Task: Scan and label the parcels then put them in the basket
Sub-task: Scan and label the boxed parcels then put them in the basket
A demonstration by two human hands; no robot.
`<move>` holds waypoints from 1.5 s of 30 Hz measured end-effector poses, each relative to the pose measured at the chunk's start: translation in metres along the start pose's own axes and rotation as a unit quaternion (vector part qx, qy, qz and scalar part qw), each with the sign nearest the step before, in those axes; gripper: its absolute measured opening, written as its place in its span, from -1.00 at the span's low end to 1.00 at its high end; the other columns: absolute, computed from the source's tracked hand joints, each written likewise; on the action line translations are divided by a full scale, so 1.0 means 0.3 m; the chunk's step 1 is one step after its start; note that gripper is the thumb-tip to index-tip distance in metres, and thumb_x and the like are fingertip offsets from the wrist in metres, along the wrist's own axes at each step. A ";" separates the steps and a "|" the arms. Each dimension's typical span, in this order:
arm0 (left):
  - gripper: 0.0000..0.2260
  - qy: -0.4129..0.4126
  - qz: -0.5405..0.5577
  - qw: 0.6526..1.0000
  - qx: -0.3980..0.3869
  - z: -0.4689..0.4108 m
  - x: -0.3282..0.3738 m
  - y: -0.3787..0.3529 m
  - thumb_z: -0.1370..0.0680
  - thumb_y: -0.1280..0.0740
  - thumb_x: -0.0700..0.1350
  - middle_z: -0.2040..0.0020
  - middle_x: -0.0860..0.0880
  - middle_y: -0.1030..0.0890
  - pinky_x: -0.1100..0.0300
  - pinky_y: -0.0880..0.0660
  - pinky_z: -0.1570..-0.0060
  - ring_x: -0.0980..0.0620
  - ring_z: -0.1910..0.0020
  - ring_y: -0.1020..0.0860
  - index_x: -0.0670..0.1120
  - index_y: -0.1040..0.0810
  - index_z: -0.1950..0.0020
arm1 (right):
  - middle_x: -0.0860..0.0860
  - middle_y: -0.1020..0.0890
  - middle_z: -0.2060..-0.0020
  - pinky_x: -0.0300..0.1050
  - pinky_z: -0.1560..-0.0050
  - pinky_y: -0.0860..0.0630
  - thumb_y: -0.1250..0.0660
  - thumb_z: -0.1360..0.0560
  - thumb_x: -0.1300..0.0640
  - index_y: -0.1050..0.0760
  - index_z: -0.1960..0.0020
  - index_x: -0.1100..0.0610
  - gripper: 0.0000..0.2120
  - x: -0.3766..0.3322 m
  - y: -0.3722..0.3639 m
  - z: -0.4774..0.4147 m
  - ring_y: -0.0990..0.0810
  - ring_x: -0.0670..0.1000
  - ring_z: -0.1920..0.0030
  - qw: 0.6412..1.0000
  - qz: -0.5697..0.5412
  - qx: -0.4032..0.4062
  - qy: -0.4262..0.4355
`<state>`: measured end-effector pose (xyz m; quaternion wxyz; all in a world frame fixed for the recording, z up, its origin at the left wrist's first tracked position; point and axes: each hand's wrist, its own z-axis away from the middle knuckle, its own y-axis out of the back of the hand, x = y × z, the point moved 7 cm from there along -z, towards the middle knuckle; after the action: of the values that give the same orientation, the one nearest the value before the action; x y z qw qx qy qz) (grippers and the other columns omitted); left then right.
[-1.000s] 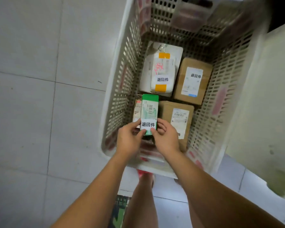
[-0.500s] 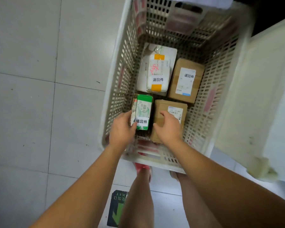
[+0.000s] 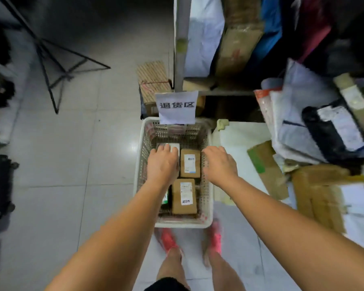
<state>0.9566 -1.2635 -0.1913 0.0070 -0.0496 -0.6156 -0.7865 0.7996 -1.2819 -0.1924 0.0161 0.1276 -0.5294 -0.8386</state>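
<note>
A white slatted basket (image 3: 143, 148) stands on the floor in front of my feet. Inside lie two brown cardboard parcels with white labels, one at the back (image 3: 190, 165) and one in front (image 3: 184, 196). A green box (image 3: 165, 199) shows as a sliver under my left forearm, and a white parcel (image 3: 174, 147) peeks out beyond my left fingers. My left hand (image 3: 162, 164) hovers above the basket's left half, fingers relaxed and holding nothing. My right hand (image 3: 220, 164) hangs over the basket's right rim, also holding nothing.
A paper sign (image 3: 177, 107) hangs above the basket's far rim on a shelf post (image 3: 181, 43). Piled mail bags and cardboard (image 3: 315, 143) fill the right side. A striped box (image 3: 153, 80) sits behind the basket. A black tripod (image 3: 57, 66) stands far left on the tiled floor.
My left hand let go of the green box, which now lies in the basket. Both hands rose out of the basket and the view pulled back and up.
</note>
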 end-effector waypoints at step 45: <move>-0.79 0.077 0.222 0.971 -0.032 0.246 1.805 0.255 -0.59 -0.25 -0.10 0.02 -0.14 -0.61 0.09 -0.53 0.20 -0.14 0.05 -0.60 -0.19 -0.46 -0.14 | 0.03 -0.66 -0.11 -0.05 -0.12 -0.55 -0.46 -0.46 -0.13 -0.58 -0.22 0.06 -0.59 1.537 0.419 0.829 -0.62 0.06 -0.10 0.925 -0.360 0.024 -0.118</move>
<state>0.4285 -1.1833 -0.0528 0.2270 -0.1249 -0.5611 -0.7862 0.2827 -1.1920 -0.0700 -0.3523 0.2096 -0.4661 -0.7840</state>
